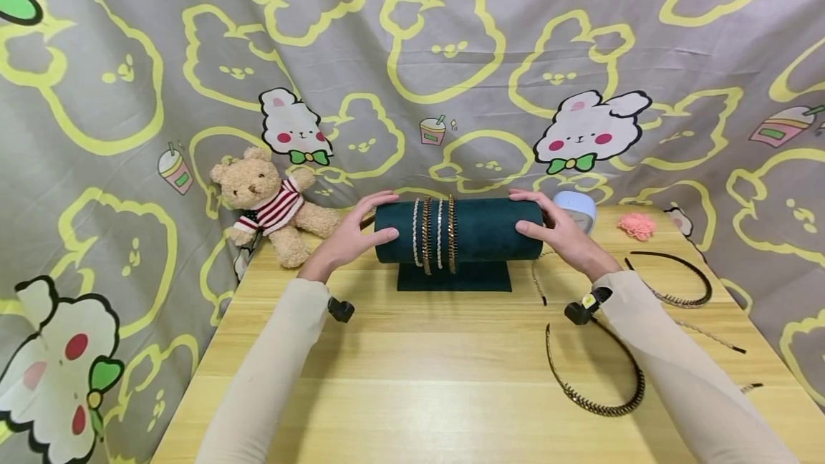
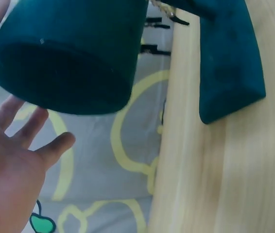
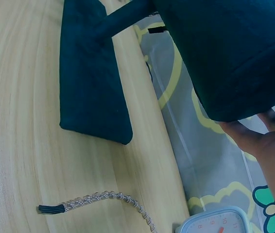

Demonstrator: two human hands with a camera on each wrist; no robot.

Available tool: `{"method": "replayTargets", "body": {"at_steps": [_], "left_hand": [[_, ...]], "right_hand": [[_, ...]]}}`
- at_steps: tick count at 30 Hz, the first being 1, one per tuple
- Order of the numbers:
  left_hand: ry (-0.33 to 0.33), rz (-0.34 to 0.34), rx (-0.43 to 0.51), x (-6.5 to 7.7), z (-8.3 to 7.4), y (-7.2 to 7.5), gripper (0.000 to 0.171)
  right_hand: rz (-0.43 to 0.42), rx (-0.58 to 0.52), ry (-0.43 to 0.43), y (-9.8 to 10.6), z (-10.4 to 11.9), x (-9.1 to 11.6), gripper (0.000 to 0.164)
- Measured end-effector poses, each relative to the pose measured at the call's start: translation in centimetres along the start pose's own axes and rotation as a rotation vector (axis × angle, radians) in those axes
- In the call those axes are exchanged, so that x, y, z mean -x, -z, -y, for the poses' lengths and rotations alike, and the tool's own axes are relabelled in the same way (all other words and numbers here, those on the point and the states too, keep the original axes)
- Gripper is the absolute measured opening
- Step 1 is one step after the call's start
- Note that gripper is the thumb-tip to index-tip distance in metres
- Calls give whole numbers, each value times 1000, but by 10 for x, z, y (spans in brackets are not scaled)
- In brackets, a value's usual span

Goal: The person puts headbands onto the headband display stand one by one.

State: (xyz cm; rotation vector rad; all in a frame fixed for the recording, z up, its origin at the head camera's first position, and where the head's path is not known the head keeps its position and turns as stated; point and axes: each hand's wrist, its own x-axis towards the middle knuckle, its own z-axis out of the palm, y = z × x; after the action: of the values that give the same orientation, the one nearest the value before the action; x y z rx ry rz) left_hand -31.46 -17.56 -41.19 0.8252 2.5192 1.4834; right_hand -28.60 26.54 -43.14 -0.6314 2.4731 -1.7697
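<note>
1. Spanning one dark teal, velvety cylindrical roll [image 1: 493, 231]: one left hand [image 1: 348, 238] at its left end, one right hand [image 1: 570, 235] at its right. Hands are standing well apart, fingers extending, thumbs facing front; pressure, cannot tell.
2. Handling, as judged: even support at both ends is likely keeping the roll level; fingertips are best avoiding the headbands.
3. Roll is standing over one flat teal foot [image 1: 454, 279] at the rear of a pale wooden table [image 1: 419, 378], carrying two pale beaded headbands [image 1: 440, 235] and two gold-brown toothed headbands [image 1: 452, 235].
4. Lying loose at right: two dark arched headbands [image 1: 612, 410]; one pale beaded band [image 3: 103, 195] near the foot; more beneath the beige right sleeve [image 1: 664, 349], count unclear.
5. Sitting outermost: one pale blue rounded dial [image 1: 575, 208], one pink ruffled ornament [image 1: 637, 226], one tan plush bear [image 1: 258, 185].
</note>
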Motion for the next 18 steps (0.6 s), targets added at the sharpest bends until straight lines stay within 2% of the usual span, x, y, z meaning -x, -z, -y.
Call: {"method": "replayTargets", "body": {"at_steps": [8, 18], "left_hand": [[35, 4, 71, 1, 9, 1, 63], [42, -31, 50, 3, 13, -1, 61]], "right_hand": [[-1, 9, -5, 0, 1, 1, 48], [-6, 17, -6, 0, 3, 1, 51]]}}
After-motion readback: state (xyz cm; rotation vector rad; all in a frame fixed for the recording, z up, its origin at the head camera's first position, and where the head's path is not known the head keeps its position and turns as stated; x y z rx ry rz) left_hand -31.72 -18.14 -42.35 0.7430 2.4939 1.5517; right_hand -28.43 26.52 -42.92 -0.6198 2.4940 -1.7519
